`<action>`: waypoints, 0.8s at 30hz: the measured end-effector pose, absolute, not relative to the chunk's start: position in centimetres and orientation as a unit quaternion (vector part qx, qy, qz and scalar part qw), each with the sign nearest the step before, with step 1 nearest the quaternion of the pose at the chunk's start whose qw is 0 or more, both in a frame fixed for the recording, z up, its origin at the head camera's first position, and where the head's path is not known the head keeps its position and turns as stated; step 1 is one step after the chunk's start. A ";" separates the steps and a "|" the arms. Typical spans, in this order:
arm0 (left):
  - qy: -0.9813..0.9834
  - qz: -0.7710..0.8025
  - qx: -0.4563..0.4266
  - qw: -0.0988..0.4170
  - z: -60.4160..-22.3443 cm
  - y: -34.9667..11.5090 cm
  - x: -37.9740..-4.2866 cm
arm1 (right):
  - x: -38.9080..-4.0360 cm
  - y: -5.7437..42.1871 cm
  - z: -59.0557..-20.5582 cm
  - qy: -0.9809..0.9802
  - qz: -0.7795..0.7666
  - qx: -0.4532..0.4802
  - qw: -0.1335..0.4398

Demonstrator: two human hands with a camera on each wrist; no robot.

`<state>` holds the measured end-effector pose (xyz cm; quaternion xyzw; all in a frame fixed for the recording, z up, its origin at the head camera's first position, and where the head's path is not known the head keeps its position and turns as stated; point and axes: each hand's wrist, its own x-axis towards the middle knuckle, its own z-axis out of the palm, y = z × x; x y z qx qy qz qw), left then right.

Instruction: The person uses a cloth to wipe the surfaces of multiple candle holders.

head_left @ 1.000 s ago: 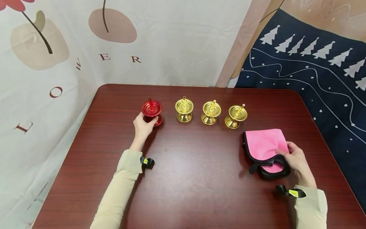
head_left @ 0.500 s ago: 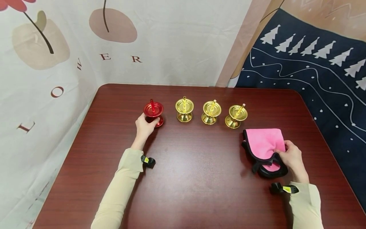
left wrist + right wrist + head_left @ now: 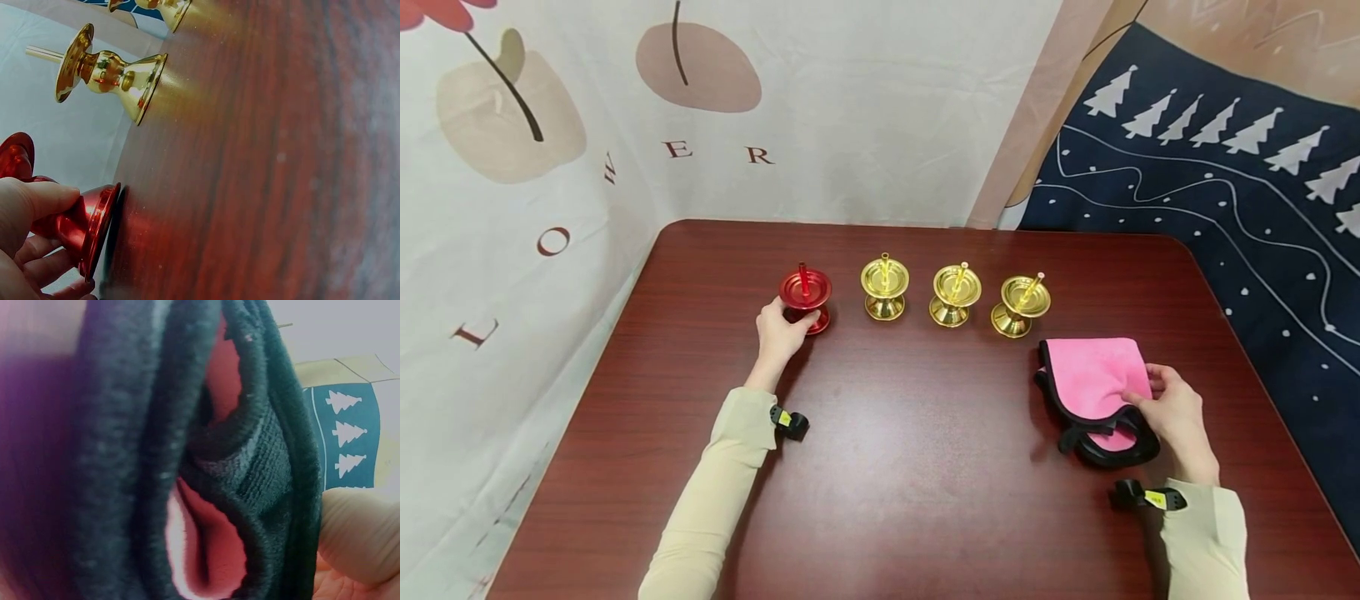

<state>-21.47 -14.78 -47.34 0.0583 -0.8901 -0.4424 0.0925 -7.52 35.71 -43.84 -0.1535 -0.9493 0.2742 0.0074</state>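
My left hand [image 3: 780,337] grips a shiny red candlestick [image 3: 806,289] by its stem, below the dish, at the table's left. In the left wrist view the thumb lies across the red stem [image 3: 72,222], with the other fingers behind it. At the right, my right hand [image 3: 1176,412] pinches the side of a folded pink cloth [image 3: 1097,375] with black edging, thumb on top. Close up in the right wrist view, the cloth's thick dark folds [image 3: 262,469] show pink lining, and the thumb [image 3: 359,534] is against their right side.
Three gold candlesticks stand in a row right of the red one: left [image 3: 884,287], middle [image 3: 955,293] and right [image 3: 1020,304]. The cloth lies just in front of the right one. A light curtain [image 3: 865,125] and a navy tree-print cloth [image 3: 1210,217] hang behind the brown table [image 3: 880,483].
My left hand and the red candlestick have shifted slightly right and nearer to me. My right hand has moved a little left, its grip on the cloth kept. The gold candlesticks have stayed put.
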 end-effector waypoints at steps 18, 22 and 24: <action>-0.883 -0.468 0.005 0.031 -45.8 -16.7 -20.7 | -8.0 34.6 -42.0 -0.949 0.274 -0.115 0.108; -0.869 -0.483 -0.012 0.108 -44.5 -16.9 -19.8 | -8.5 33.0 -40.3 -0.946 0.284 -0.057 0.144; -0.870 -0.463 -0.031 0.167 -43.7 -16.4 -19.4 | -9.0 32.0 -39.4 -0.945 0.283 -0.034 0.160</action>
